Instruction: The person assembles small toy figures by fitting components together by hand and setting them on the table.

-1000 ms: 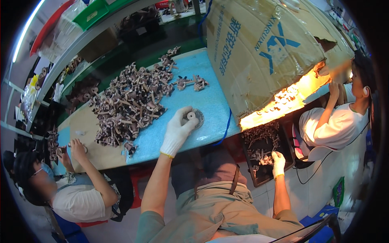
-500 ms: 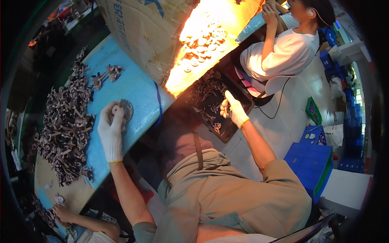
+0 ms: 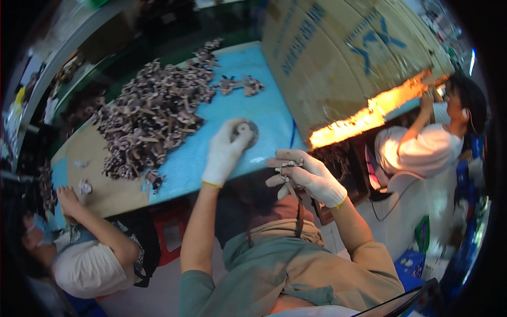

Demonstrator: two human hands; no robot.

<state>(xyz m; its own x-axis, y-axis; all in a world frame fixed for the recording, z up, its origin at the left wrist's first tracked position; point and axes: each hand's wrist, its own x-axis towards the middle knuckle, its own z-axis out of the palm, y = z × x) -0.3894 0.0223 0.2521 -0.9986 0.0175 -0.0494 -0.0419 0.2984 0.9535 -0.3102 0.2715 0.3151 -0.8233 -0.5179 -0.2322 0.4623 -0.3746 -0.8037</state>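
My left hand, in a white knit glove, is closed around a pale ring-shaped knob at a round grey disc on the blue table covering. The thumb and fingers hide part of the disc. To the right, off the table edge and above my lap, my gloved right hand has its fingers bent around a small brown-and-pale moulded figure part. Its exact kind is too small to tell. Left of my left hand lies a large heap of similar small brown parts.
A big cardboard box stands at the right end of the blue-covered table, brightly lit along its lower edge. A dark tray sits below it. One co-worker sits at the right, another at the lower left. A few parts lie apart.
My right hand has come from over the dark tray to beside the table edge, now with a part in its fingers. My left hand stays at the disc. The view has swung rightward.
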